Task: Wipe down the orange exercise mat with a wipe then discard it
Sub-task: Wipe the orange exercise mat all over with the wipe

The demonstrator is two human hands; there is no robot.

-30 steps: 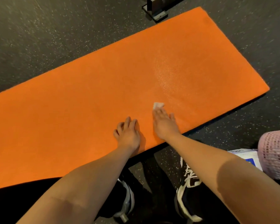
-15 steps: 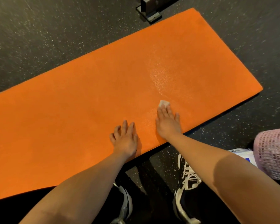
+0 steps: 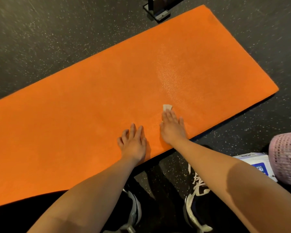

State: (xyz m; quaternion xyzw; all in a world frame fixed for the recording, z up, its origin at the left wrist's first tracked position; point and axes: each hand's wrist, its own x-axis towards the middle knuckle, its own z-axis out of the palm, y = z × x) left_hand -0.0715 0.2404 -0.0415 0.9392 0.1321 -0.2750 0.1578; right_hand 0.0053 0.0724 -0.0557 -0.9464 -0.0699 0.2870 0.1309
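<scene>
The orange exercise mat (image 3: 94,91) lies diagonally across a dark speckled floor. My right hand (image 3: 172,126) lies flat on the mat near its front edge, fingers straight, pressing a small white wipe (image 3: 167,107); only the wipe's tip shows beyond the fingertips. A damp sheen runs up the mat beyond the wipe. My left hand (image 3: 133,142) rests flat on the mat just to the left, fingers spread, holding nothing.
A pink mesh basket (image 3: 286,157) stands on the floor at the right, with a white and blue wipes pack (image 3: 257,163) beside it. A dark metal equipment base (image 3: 158,9) sits beyond the mat's far edge. My two shoes (image 3: 196,199) are below the mat.
My right hand with the wipe slid a little away from me and to the right over the mat. My left hand stayed pressed in about the same place.
</scene>
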